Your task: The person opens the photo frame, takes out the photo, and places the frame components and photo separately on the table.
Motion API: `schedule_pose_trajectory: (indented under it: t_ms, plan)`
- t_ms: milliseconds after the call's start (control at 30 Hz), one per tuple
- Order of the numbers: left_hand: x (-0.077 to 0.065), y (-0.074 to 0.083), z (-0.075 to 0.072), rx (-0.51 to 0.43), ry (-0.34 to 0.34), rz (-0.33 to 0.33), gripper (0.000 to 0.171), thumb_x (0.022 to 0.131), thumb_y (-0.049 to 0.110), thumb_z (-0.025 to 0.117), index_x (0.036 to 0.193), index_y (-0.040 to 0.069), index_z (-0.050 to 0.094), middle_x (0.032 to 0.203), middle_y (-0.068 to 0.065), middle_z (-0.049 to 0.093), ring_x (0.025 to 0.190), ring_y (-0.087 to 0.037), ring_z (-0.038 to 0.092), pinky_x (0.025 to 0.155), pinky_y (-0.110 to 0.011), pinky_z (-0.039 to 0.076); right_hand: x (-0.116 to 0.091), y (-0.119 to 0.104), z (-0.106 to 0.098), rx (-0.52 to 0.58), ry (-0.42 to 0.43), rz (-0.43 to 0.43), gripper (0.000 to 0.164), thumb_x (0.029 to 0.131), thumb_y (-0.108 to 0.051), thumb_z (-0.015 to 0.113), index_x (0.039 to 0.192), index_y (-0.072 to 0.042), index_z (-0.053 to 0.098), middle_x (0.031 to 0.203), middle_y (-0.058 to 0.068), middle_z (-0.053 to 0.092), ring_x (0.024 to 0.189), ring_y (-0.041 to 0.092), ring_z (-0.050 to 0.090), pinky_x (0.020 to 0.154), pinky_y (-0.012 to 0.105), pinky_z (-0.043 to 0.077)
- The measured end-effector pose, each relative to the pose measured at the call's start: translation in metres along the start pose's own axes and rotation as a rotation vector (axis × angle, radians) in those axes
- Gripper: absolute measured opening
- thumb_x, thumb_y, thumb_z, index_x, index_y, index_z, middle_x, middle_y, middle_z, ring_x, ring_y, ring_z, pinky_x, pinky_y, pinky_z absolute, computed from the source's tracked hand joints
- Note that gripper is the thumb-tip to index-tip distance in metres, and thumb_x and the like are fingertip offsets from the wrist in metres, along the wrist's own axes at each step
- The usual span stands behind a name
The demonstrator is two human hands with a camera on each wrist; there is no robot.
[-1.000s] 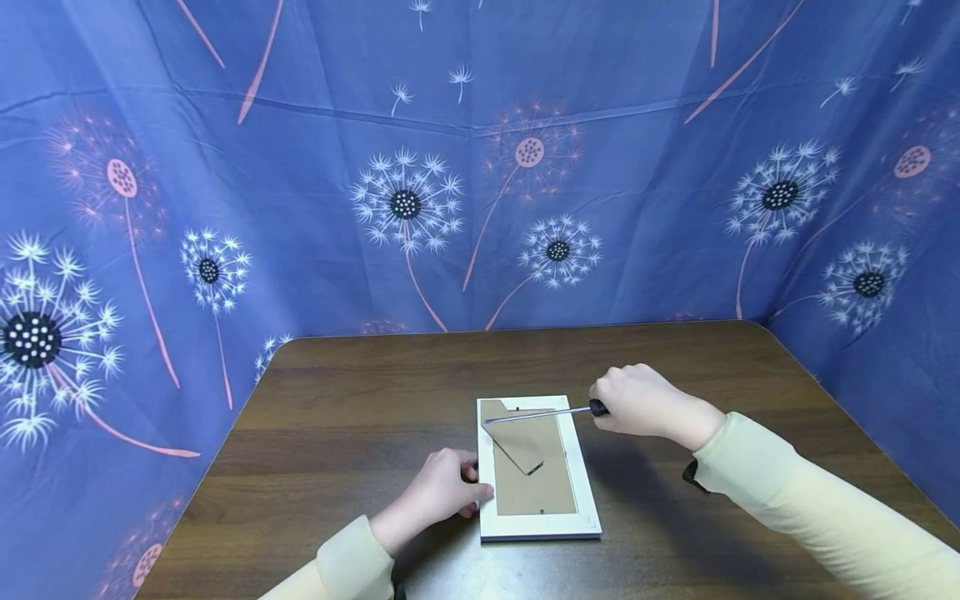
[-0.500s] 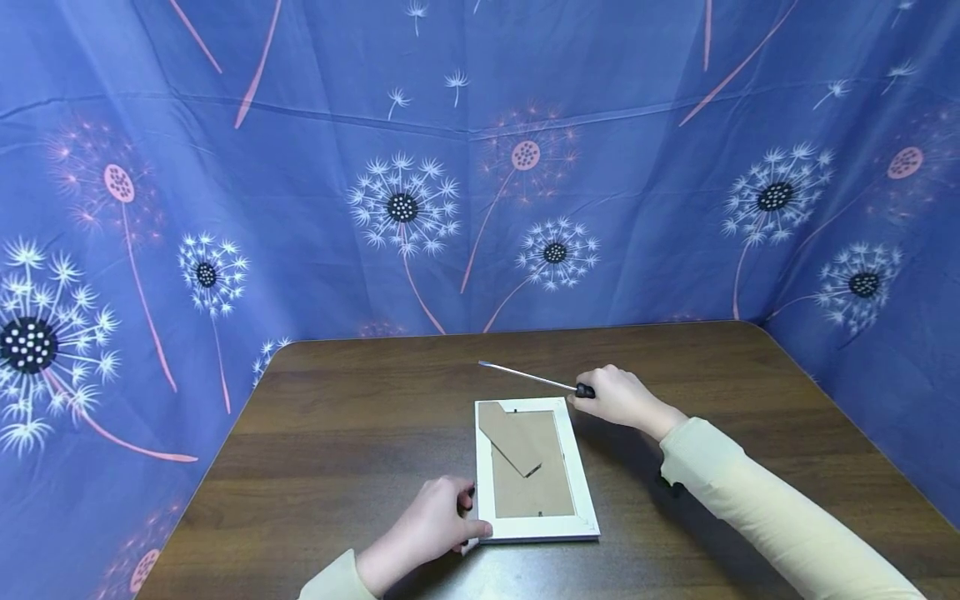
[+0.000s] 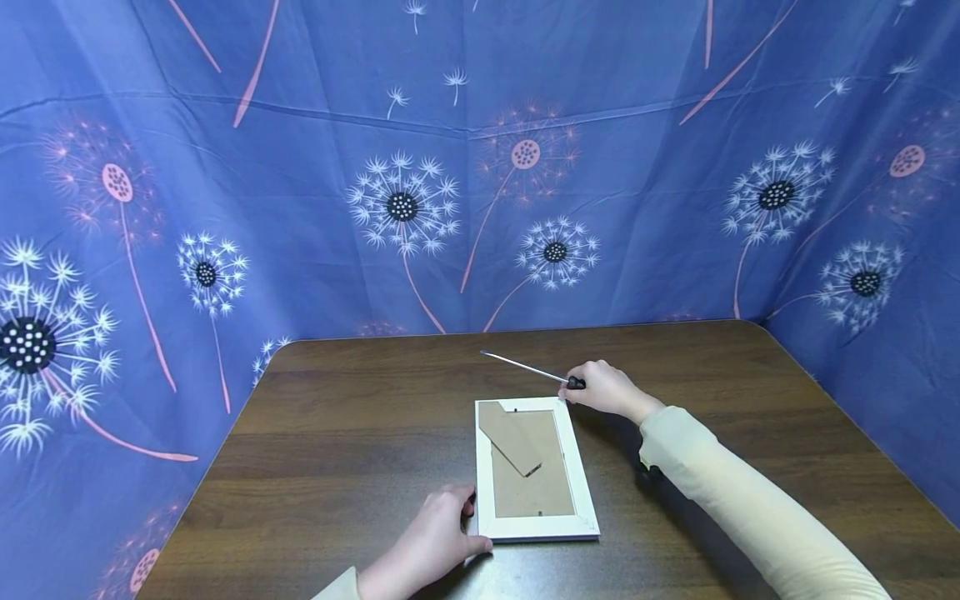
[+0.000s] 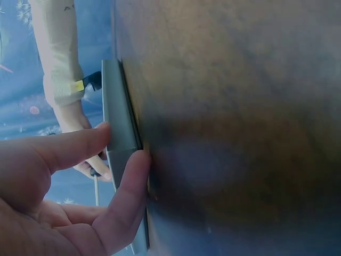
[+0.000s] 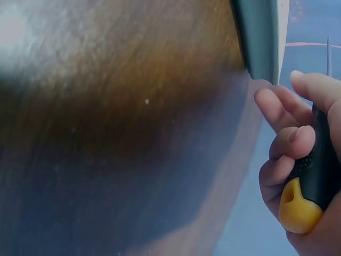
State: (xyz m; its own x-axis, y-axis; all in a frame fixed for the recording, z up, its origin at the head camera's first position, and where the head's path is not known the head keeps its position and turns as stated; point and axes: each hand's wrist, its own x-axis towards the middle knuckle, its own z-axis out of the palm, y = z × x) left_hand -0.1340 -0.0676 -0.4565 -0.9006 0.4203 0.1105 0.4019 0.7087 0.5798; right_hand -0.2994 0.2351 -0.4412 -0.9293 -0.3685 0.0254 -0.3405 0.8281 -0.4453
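Observation:
A white picture frame [image 3: 585,492] lies back side up on the wooden table, its brown backing and angled easel leg [image 3: 506,433] showing. At its near left corner, my left hand [image 3: 431,537] grips the edge; the left wrist view has thumb and a bent finger against the frame's side [image 4: 118,101]. My right hand [image 3: 611,390] is by the far right corner, holding a screwdriver [image 3: 521,364] with its thin shaft pointing left beyond the frame. In the right wrist view, the black and yellow handle [image 5: 319,165] sits in the palm, and the forefingers reach the frame's corner [image 5: 261,42].
The brown wooden table [image 3: 337,417] extends around the frame on all sides. Behind it hangs a blue cloth [image 3: 300,208] printed with dandelions, which also covers both sides.
The right hand has moved left to the frame's far right corner, and the screwdriver's shaft has swung off the backing to beyond the frame. The left hand has slid down to the near left corner.

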Motion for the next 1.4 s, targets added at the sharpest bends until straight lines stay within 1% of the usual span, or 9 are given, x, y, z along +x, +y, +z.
schedule_pose_trajectory:
  t_ms: [100, 200, 367, 567, 900, 1100, 1233, 1333, 1400]
  plan:
    - [-0.0005, 0.0003, 0.0012, 0.007, 0.01, 0.003, 0.038, 0.059, 0.021, 0.087, 0.08, 0.01, 0.056, 0.074, 0.005, 0.052, 0.069, -0.006, 0.046, 0.06, -0.024, 0.045, 0.0025, 0.0007, 0.0027, 0.031, -0.009, 0.002, 0.011, 0.088, -0.029, 0.065, 0.085, -0.02, 0.07, 0.061, -0.006, 0.058, 0.047, 0.008, 0.036, 0.043, 0.022, 0.028]
    - [0.0001, 0.0014, 0.0015, 0.004, 0.011, -0.003, 0.037, 0.059, 0.02, 0.086, 0.081, 0.01, 0.057, 0.074, 0.005, 0.052, 0.069, -0.006, 0.046, 0.06, -0.024, 0.045, 0.0038, 0.0013, 0.0044, 0.062, -0.015, 0.0, 0.011, 0.088, -0.028, 0.065, 0.088, -0.019, 0.071, 0.066, -0.004, 0.063, 0.047, 0.008, 0.04, 0.042, 0.022, 0.032]
    - [0.0017, 0.0035, 0.0011, -0.003, 0.009, 0.008, 0.037, 0.059, 0.018, 0.085, 0.083, 0.009, 0.059, 0.074, 0.005, 0.051, 0.07, -0.007, 0.045, 0.061, -0.025, 0.044, 0.0047, 0.0024, 0.0053, 0.112, -0.037, 0.002, 0.011, 0.089, -0.026, 0.065, 0.085, -0.017, 0.069, 0.063, -0.001, 0.061, 0.042, 0.01, 0.043, 0.038, 0.025, 0.039]
    - [0.0026, 0.0049, 0.0009, -0.014, -0.002, 0.005, 0.037, 0.059, 0.016, 0.085, 0.086, 0.009, 0.06, 0.075, 0.006, 0.051, 0.072, -0.009, 0.046, 0.064, -0.025, 0.045, 0.0057, 0.0025, 0.0062, 0.149, -0.076, 0.002, 0.014, 0.09, -0.025, 0.065, 0.079, -0.016, 0.066, 0.06, 0.002, 0.058, 0.036, 0.009, 0.04, 0.035, 0.023, 0.037]
    - [0.002, 0.004, 0.0, -0.008, -0.008, 0.011, 0.036, 0.06, 0.016, 0.086, 0.079, 0.011, 0.056, 0.074, 0.006, 0.051, 0.07, -0.006, 0.045, 0.062, -0.024, 0.044, 0.0062, 0.0039, 0.0089, 0.165, -0.082, 0.018, 0.013, 0.09, -0.026, 0.064, 0.082, -0.016, 0.066, 0.061, 0.0, 0.059, 0.037, 0.009, 0.039, 0.035, 0.023, 0.039]
    - [0.0017, 0.0029, -0.0014, -0.035, -0.019, 0.006, 0.038, 0.06, 0.017, 0.086, 0.087, 0.007, 0.06, 0.077, 0.006, 0.052, 0.07, -0.008, 0.047, 0.061, -0.025, 0.044, 0.0062, 0.0034, 0.0086, 0.155, -0.071, 0.023, 0.013, 0.089, -0.024, 0.065, 0.079, -0.016, 0.066, 0.059, 0.003, 0.058, 0.036, 0.009, 0.038, 0.035, 0.024, 0.036]
    - [0.0023, 0.0019, -0.0025, -0.054, -0.025, 0.002, 0.042, 0.061, 0.016, 0.086, 0.093, 0.005, 0.062, 0.077, 0.006, 0.053, 0.07, -0.008, 0.048, 0.061, -0.024, 0.045, 0.0048, 0.0036, 0.0079, 0.156, -0.076, 0.033, 0.013, 0.089, -0.023, 0.065, 0.08, -0.015, 0.066, 0.059, 0.001, 0.058, 0.036, 0.009, 0.038, 0.035, 0.023, 0.036]
    - [0.0027, 0.0009, -0.003, -0.067, -0.031, -0.005, 0.046, 0.061, 0.015, 0.086, 0.098, 0.002, 0.063, 0.078, 0.006, 0.054, 0.069, -0.007, 0.049, 0.062, -0.024, 0.046, 0.0034, 0.0036, 0.0075, 0.167, -0.085, 0.04, 0.013, 0.09, -0.023, 0.065, 0.08, -0.015, 0.066, 0.059, 0.001, 0.058, 0.036, 0.009, 0.037, 0.035, 0.023, 0.035]
    - [0.0026, -0.0001, -0.0029, -0.09, -0.038, -0.015, 0.049, 0.061, 0.013, 0.086, 0.102, -0.002, 0.062, 0.08, 0.004, 0.055, 0.064, -0.003, 0.05, 0.063, -0.022, 0.047, 0.0025, 0.0039, 0.0074, 0.176, -0.088, 0.043, 0.012, 0.09, -0.023, 0.065, 0.081, -0.015, 0.066, 0.06, 0.001, 0.058, 0.036, 0.009, 0.037, 0.035, 0.023, 0.035]
